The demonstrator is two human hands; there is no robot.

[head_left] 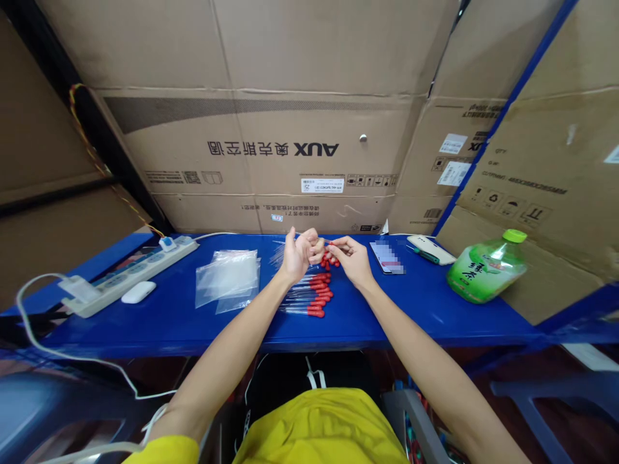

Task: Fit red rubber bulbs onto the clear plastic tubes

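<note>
My left hand [298, 252] and my right hand [349, 256] meet above the middle of the blue shelf [184, 322]. Both are closed in a pinch round a thin clear tube with a red cap [329, 256], held between them. Under the hands lies a row of several more clear tubes with red caps [316, 296], side by side on the shelf. A few loose red caps lie close to my right hand.
Clear plastic bags [227, 277] lie left of the tubes. A white power strip [130, 274] and a white mouse-like object [138, 292] sit far left. A phone [387, 256], a white case with a pen [430, 250] and a green bottle [486, 267] lie right. Cardboard boxes [271, 148] wall the back.
</note>
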